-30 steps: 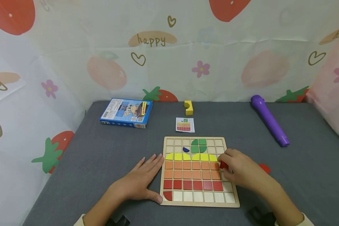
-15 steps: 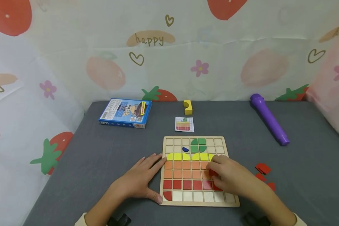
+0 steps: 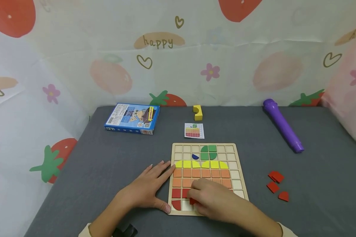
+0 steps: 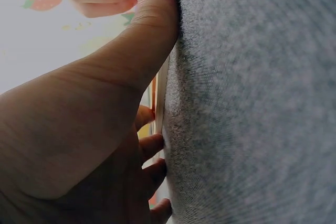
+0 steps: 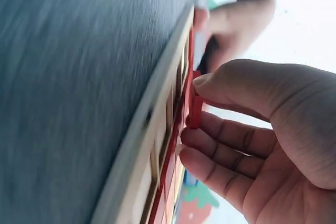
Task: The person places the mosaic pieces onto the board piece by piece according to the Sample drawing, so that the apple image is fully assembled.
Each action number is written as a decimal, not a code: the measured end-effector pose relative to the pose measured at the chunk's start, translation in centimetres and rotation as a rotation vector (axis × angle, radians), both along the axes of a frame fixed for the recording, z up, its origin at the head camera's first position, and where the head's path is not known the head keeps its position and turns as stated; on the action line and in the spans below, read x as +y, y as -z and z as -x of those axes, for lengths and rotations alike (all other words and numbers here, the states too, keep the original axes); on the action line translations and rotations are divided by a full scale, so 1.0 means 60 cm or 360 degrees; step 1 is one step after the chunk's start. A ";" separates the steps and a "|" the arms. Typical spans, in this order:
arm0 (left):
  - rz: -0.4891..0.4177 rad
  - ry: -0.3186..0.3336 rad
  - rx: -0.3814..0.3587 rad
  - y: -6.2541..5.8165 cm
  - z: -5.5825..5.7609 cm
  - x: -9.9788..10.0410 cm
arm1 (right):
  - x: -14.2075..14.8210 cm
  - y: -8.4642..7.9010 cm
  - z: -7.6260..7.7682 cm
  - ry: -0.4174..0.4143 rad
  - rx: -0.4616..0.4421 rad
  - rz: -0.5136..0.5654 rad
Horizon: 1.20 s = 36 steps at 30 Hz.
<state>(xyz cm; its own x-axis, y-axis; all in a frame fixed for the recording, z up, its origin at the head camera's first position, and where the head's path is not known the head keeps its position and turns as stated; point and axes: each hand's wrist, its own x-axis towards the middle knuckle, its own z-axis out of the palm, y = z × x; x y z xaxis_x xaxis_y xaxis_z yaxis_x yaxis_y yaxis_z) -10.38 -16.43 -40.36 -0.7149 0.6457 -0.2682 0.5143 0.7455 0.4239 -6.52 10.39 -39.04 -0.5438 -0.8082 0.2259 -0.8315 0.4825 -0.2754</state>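
A wooden grid board (image 3: 240, 174) lies on the grey table, its cells filled with green, yellow, orange and red tiles in rows. My left hand (image 3: 148, 187) lies with spread, straight fingers along the board's left edge, thumb at the near corner. Between thumb and fingers, my right hand (image 3: 216, 200) pinches a red tile (image 5: 196, 111) low over the nearest row, close to the quarter-round red tile (image 3: 176, 205) in the corner cell. That hand hides much of the two nearest rows in the head view. A blue tile (image 3: 195, 157) lies near the green ones (image 3: 209, 152).
Several loose red tiles (image 3: 273, 187) lie right of the board. Behind it are a small pattern card (image 3: 194, 131), a yellow block (image 3: 197, 113) and a blue box (image 3: 132, 118). A purple microphone-shaped stick (image 3: 283, 125) lies at the back right.
My right hand has carried the red tile from the board's right edge leftward and nearer to me, over the nearest row. The loose red tiles came into full view. My left hand stays at the edge.
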 end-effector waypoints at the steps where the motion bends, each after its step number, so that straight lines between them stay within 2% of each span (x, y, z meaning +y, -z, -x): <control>1: -0.0007 0.0001 0.0002 0.000 -0.001 0.000 | -0.006 0.001 -0.002 -0.0015 0.0023 -0.0007; 6: -0.0016 0.0000 0.0015 0.003 -0.002 0.000 | -0.031 0.004 -0.009 -0.0060 0.0129 -0.0039; 13: -0.0015 0.0013 0.0020 0.002 -0.002 0.001 | -0.045 0.003 -0.018 -0.0056 0.0135 -0.0065; 17: -0.0010 0.0020 0.0022 0.002 -0.002 0.000 | -0.039 0.002 -0.020 -0.0101 0.0165 -0.0047; 22: -0.0010 0.0015 -0.0008 0.001 -0.001 0.000 | -0.019 -0.001 -0.014 -0.0182 0.0065 0.0048; 24: -0.0011 0.0012 -0.0015 0.001 0.000 0.001 | -0.009 -0.002 -0.006 -0.0127 0.0043 0.0111; 26: -0.0011 0.0012 -0.0017 0.001 0.000 0.001 | 0.001 -0.002 0.004 0.0006 0.0051 0.0155; 28: -0.0010 0.0015 -0.0017 0.002 0.000 0.002 | 0.011 -0.001 0.015 0.0174 0.0065 0.0142; 30: -0.0008 0.0018 -0.0015 0.003 0.000 0.001 | 0.019 0.002 0.024 0.0299 0.0014 0.0084; 32: -0.0009 0.0022 -0.0017 0.003 0.000 0.001 | 0.024 0.006 0.031 0.0344 -0.0064 0.0001; 36: -0.0025 0.0026 -0.0025 0.002 0.001 0.000 | 0.028 0.013 0.036 0.0350 -0.0200 -0.0106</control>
